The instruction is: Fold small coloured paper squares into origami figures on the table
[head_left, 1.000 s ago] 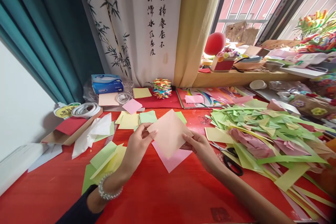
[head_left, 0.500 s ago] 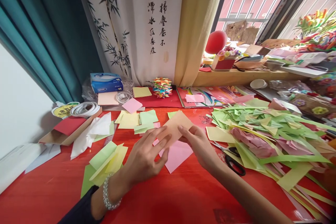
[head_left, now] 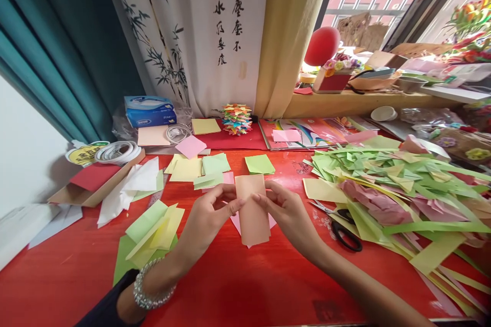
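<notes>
Pinching a peach paper (head_left: 253,217), the left hand (head_left: 209,219) and right hand (head_left: 289,212) hold its sides; I see pink paper (head_left: 236,222) peeking beneath it, scissors (head_left: 335,212) to its right.

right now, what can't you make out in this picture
All in the head view:
- Far fingertips of the left hand and right hand: hidden behind the peach paper.
- Most of the pink sheet: covered by the peach paper and hands.
- Top of the writing on the white hanging: cut off by the upper edge.
- Small print on the tissue box: too small and blurred.
</notes>
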Demonstrator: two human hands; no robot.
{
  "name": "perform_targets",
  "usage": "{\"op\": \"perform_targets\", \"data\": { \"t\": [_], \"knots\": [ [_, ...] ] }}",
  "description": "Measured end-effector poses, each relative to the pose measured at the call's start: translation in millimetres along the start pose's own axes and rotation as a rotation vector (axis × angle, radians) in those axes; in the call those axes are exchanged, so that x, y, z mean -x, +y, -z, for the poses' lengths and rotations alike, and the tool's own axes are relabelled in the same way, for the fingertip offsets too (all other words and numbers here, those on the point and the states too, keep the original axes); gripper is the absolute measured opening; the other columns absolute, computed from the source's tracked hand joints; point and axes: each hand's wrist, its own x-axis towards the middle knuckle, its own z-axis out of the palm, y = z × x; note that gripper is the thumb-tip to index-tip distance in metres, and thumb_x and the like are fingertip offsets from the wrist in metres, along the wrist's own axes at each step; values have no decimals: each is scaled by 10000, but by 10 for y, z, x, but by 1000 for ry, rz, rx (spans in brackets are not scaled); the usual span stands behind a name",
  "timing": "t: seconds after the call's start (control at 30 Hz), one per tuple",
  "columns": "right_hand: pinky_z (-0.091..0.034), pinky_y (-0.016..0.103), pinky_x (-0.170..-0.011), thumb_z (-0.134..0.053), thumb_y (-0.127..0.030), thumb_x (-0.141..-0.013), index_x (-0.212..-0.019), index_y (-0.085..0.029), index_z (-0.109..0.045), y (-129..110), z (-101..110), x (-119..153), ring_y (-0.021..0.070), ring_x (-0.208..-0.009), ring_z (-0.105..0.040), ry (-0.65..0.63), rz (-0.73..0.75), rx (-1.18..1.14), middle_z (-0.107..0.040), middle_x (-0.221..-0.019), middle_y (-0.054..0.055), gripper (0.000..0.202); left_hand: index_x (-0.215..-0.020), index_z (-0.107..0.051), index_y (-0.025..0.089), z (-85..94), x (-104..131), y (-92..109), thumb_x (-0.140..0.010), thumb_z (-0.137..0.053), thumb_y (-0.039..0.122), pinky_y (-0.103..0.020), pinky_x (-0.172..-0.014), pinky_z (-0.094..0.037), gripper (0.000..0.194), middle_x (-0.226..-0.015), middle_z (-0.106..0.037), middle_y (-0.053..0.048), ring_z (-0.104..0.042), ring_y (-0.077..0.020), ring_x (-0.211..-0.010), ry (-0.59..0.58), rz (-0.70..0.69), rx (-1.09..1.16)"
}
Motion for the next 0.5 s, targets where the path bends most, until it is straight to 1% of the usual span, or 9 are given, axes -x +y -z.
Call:
{"op": "perform_targets", "data": {
  "t": [0.07,0.13,0.17,0.23,0.33,0.4,0.5],
  "knots": [
    [-399,218,-543,-473,-421,-832,-871,-174,-573,17,0,11,136,-646,-534,2,14,20,-590,-686,7,269,-1052,-577,194,-4,10,12,-772,-573,337,-289,-765,-492,314,-1068,-626,-57,-587,-201,-929,-4,0,16],
    [-395,212,-533,-481,-414,-830,-798,-165,-587,24,1,16,124,-623,-525,-4,20,49,-589,-685,9,273,-1034,-590,201,1,15,17,-772,-578,320,-282,-779,-487,288,-1040,-637,-44,-589,-192,-924,2,-4,27],
    [-402,211,-535,-494,-411,-823,-783,-162,-593,23,2,16,125,-631,-534,-14,14,45,-603,-706,15,271,-1021,-599,201,4,16,17,-773,-577,317,-280,-777,-486,275,-1020,-644,-39,-591,-190,-916,12,-7,28],
    [-433,217,-568,-513,-406,-811,-817,-165,-605,17,1,16,144,-696,-572,-29,-1,-1,-638,-778,29,258,-1003,-611,200,8,16,11,-778,-569,318,-279,-770,-486,258,-996,-650,-35,-587,-193,-917,32,-11,19],
    [-468,229,-624,-521,-390,-811,-890,-182,-602,13,-3,21,158,-770,-599,23,10,-54,-653,-851,32,236,-993,-620,205,6,17,0,-777,-570,315,-271,-758,-485,247,-988,-650,-29,-583,-193,-913,29,-18,3],
    [-469,224,-616,-525,-374,-814,-870,-187,-606,20,-5,28,148,-741,-600,68,27,-41,-649,-820,21,212,-984,-627,212,2,19,-5,-771,-581,308,-258,-749,-485,238,-984,-651,-22,-584,-186,-902,23,-14,-4],
    [-465,212,-601,-531,-360,-815,-830,-185,-616,32,-6,37,137,-710,-594,75,33,-27,-645,-775,10,195,-973,-632,215,-5,26,-12,-770,-587,302,-249,-755,-483,226,-975,-654,-15,-585,-181,-905,29,-9,6]
  ]
}}
